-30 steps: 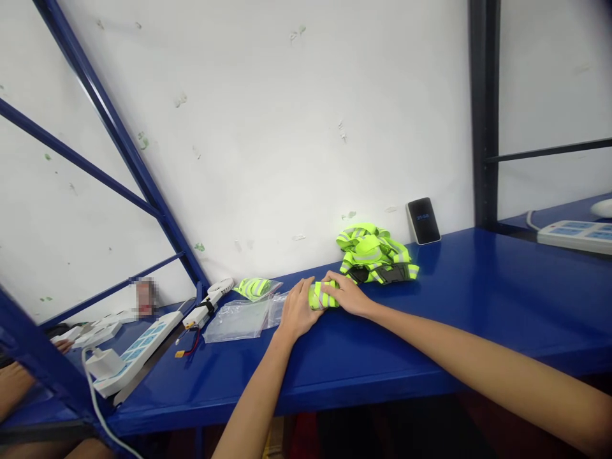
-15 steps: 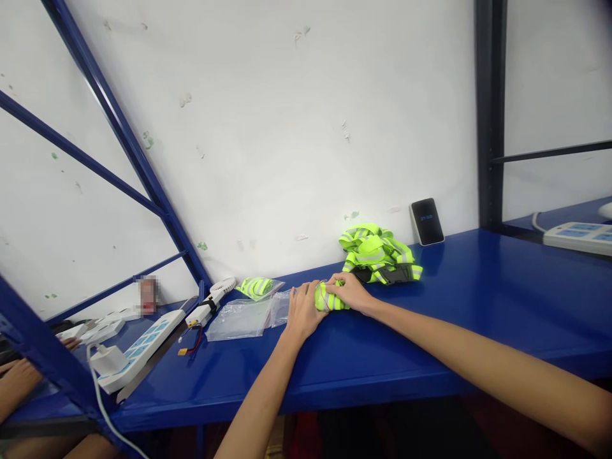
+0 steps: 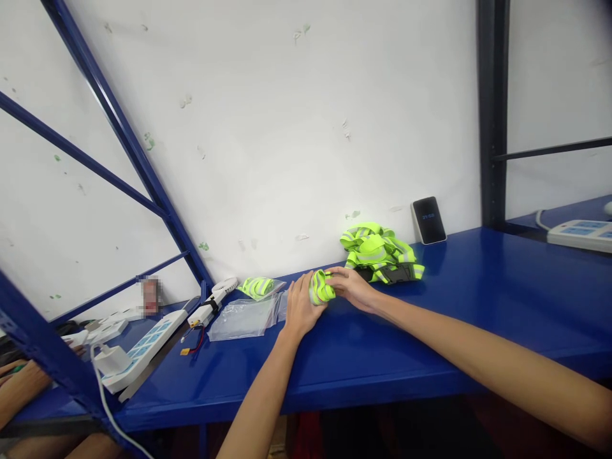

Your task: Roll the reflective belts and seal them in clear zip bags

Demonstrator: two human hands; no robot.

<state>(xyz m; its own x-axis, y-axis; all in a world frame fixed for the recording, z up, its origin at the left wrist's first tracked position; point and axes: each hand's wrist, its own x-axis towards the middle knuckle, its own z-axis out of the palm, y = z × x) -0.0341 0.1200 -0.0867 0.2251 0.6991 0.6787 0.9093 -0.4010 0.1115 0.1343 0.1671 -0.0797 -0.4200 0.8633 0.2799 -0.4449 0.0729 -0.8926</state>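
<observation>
A: Where do we have the folded strap (image 3: 322, 288)?

B: Between our two hands, over the blue table (image 3: 454, 306), near the loose strap pile (image 3: 373, 247) with its black buckle (image 3: 400, 274). Clear plastic bags (image 3: 241, 320) lie to the left.

A: And our grip?

B: Our left hand (image 3: 301, 305) is wrapped against its left side, holding it. Our right hand (image 3: 356, 290) has its fingers loosely bent at the opposite side; we can't tell whether they pinch it or merely rest there.

A: How do we expect it to handle?

B: Light and soft, we'd guess, hardly fragile, but springy: the layers could fan out if we slacken. The grey bands may be a little slick.

A: So we hold it where?

B: Across the stacked folds, squeezing from both sides.
</observation>
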